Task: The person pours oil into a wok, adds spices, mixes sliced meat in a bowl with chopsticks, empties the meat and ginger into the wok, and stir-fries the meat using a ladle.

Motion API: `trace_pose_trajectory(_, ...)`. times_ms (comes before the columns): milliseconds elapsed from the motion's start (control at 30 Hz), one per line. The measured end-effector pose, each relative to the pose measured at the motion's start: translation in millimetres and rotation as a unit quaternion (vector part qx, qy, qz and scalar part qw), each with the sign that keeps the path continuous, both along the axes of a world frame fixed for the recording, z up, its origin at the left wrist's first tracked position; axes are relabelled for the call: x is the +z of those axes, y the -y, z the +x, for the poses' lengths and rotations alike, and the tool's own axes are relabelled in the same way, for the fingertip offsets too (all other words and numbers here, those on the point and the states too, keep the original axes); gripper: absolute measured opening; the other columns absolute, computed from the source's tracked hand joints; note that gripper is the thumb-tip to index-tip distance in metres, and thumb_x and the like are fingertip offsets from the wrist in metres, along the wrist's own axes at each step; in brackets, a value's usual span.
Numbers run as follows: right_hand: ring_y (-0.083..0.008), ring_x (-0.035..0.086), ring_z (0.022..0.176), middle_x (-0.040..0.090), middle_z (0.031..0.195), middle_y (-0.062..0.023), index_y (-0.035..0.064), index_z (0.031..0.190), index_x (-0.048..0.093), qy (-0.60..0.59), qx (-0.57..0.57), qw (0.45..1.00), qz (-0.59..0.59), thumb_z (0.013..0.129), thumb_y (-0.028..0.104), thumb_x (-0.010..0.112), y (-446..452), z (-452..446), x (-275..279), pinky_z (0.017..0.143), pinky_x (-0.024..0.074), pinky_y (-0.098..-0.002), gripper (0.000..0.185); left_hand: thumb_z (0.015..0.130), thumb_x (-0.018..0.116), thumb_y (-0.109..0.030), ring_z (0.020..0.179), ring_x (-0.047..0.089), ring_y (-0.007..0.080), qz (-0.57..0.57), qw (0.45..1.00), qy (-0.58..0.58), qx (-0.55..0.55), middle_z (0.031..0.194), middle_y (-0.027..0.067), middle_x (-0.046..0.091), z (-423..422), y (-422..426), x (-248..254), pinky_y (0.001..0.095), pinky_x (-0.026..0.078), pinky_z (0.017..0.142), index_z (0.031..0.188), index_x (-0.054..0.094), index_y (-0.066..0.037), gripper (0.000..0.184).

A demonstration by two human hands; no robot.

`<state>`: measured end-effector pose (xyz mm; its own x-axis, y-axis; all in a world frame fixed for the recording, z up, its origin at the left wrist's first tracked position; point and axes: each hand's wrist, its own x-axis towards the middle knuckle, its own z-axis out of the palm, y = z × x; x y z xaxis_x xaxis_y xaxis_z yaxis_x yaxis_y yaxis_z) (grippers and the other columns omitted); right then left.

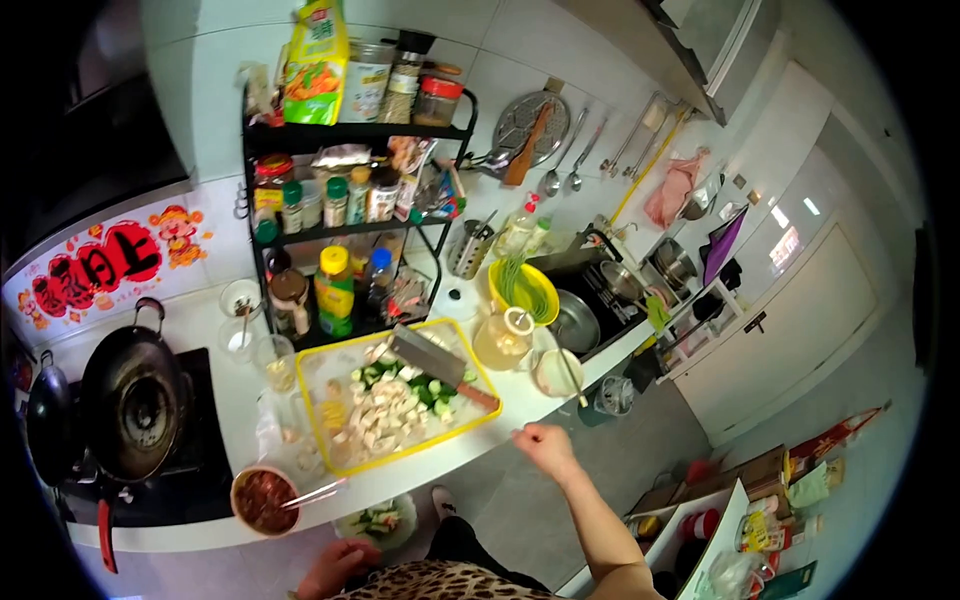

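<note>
My right hand is loosely closed beside the counter's front edge, right of the cutting board, with nothing visible in it. Low in the view, my left hand has curled fingers and nothing visible in them. The yellow-rimmed cutting board carries white cubes, green pieces and pale yellow slices. A cleaver lies across its right side, handle toward the front edge. A bowl of dark red food stands at the counter edge with chopsticks resting on it.
Black woks stand on the stove at left. Behind the board is a spice rack. Right of it are a glass jar, a yellow bowl of greens, a white bowl and the sink. Below the counter sits a container of scraps.
</note>
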<state>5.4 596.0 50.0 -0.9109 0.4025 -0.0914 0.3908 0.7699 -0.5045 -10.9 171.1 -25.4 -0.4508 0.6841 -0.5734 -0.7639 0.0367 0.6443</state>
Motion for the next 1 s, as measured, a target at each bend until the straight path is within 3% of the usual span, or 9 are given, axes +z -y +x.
trace_pose_trajectory(33,-0.0114,0.046,0.05,0.045,0.05,-0.0047,0.0052,0.059,0.052,-0.067,-0.06,0.996,-0.01,0.085,0.034,0.064,-23,-7,5,0.05,0.0395,-0.0289,0.04,0.095,0.05,-0.019,0.106,0.059,0.0234,0.002,1.0,-0.004,-0.012,0.115,0.0155,0.06,-6,-18,-1,0.0322,0.048,0.084,0.119,0.048,-0.004,0.028)
trace_pose_trajectory(100,-0.0072,0.043,0.052,0.047,0.054,0.0017,0.007,0.084,0.063,-0.139,-0.09,0.986,-0.03,0.083,0.021,0.068,-78,-32,7,0.052,0.04,-0.0255,0.015,0.096,0.05,-0.02,0.106,0.059,0.0232,-0.001,0.999,-0.012,-0.033,0.115,0.0152,0.06,-18,-56,-3,0.0319,0.048,0.085,0.119,0.048,-0.004,0.028)
trace_pose_trajectory(133,-0.0058,0.044,0.055,0.049,0.059,0.0031,0.0079,0.106,0.06,-0.105,-0.077,0.991,0.014,0.082,0.015,0.067,-97,-48,33,0.054,0.0409,-0.0243,0.026,0.096,0.05,-0.02,0.106,0.058,0.0231,-0.004,0.999,-0.013,-0.037,0.115,0.0151,0.06,-24,-77,-5,0.0318,0.048,0.085,0.119,0.048,-0.004,0.028)
trace_pose_trajectory(200,-0.0072,0.052,0.07,0.055,0.078,0.0019,0.0082,0.121,0.051,-0.216,-0.001,0.968,-0.129,0.078,0.0,0.066,-191,-96,5,0.065,0.0453,-0.0235,0.047,0.096,0.05,-0.02,0.106,0.058,0.0228,-0.014,0.999,-0.019,-0.042,0.116,0.0149,0.06,-34,-121,-10,0.0316,0.048,0.085,0.12,0.048,-0.004,0.029)
trace_pose_trajectory(267,-0.01,0.052,0.074,0.057,0.087,-0.0004,0.0078,0.121,0.052,-0.281,0.072,0.954,-0.07,0.078,-0.002,0.063,-248,-156,29,0.07,0.0456,-0.0235,0.046,0.096,0.05,-0.02,0.106,0.058,0.0226,-0.027,0.999,-0.018,-0.031,0.116,0.0146,0.06,-46,-165,-14,0.0314,0.048,0.085,0.12,0.048,-0.004,0.029)
trace_pose_trajectory(333,-0.0098,0.054,0.077,0.059,0.088,-0.0014,0.0064,0.119,0.054,-0.361,0.088,0.915,-0.156,0.079,0.001,0.065,-319,-236,35,0.073,0.0466,-0.0251,0.041,0.096,0.05,-0.021,0.106,0.058,0.0223,-0.046,0.999,-0.016,-0.008,0.116,0.0143,0.059,-62,-205,-13,0.0312,0.048,0.085,0.12,0.048,-0.004,0.03)
trace_pose_trajectory(433,-0.0139,0.056,0.078,0.059,0.085,-0.006,0.0042,0.115,0.057,-0.367,-0.009,0.922,-0.119,0.083,0.019,0.065,-396,-348,75,0.073,0.0466,-0.0283,0.036,0.096,0.05,-0.021,0.106,0.058,0.022,-0.075,0.996,-0.01,0.041,0.116,0.014,0.059,-81,-250,-9,0.0308,0.047,0.085,0.121,0.048,-0.003,0.031)
trace_pose_trajectory(667,-0.0313,0.062,0.094,0.064,0.102,-0.0167,-0.0004,0.118,0.051,-0.422,-0.083,0.902,0.031,0.079,0.02,0.065,-468,-525,150,0.084,0.0475,-0.0386,0.047,0.096,0.049,-0.022,0.107,0.057,0.0211,-0.132,0.982,-0.002,0.136,0.117,0.0131,0.059,-102,-306,10,0.0301,0.047,0.086,0.122,0.048,-0.003,0.032)
trace_pose_trajectory(1000,-0.038,0.059,0.102,0.063,0.108,-0.0211,0.0008,0.119,0.047,-0.378,-0.128,0.916,0.038,0.082,0.02,0.058,-451,-555,154,0.087,0.0456,-0.0445,0.043,0.096,0.049,-0.024,0.107,0.056,0.0199,-0.172,0.962,0.024,0.21,0.117,0.0118,0.058,-102,-326,13,0.029,0.046,0.087,0.123,0.048,-0.002,0.035)
